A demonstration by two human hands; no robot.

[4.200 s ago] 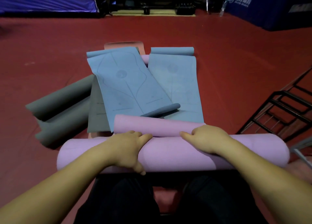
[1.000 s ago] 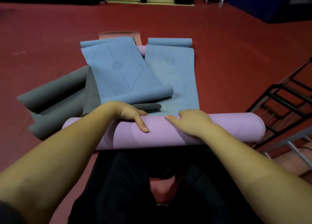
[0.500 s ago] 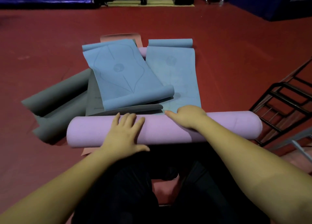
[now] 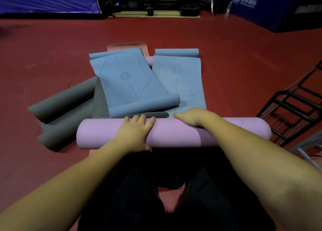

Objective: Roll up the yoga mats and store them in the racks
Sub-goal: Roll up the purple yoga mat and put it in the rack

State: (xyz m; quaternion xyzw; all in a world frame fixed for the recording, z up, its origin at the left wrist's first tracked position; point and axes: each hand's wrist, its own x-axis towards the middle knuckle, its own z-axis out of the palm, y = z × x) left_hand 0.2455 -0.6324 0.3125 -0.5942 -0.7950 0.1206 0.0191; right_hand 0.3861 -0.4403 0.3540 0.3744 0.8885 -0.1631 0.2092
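Fingers [image 4: 139,120] of our left hand [image 4: 134,135] lie straight and a little spread over the top of the pink mat [image 4: 174,135], palm flat on it, thumb down on the near side of the roll. Our right hand [image 4: 190,116] rests on the far upper edge of the same mat, its fingers bent over the far side so we see mostly the back of the hand; how tightly they hold we cannot tell, but they curl around the roll.

We see the pink mat fully rolled into a thick, soft cylinder with a fine matte grain, lying across in front of our knees on the red floor [image 4: 52,56]. Just behind it lie flat blue mats [image 4: 132,84] with thin printed lines and curled ends, the front curl of one nearly touching the pink roll. To the left lie grey mats [image 4: 66,100], loosely rolled, smooth and dull. At the right stands a black metal rack [image 4: 292,108] of thin bars, near the right end of the pink roll.

Both our forearms are bare and stretched forward, the left one coming in diagonally.
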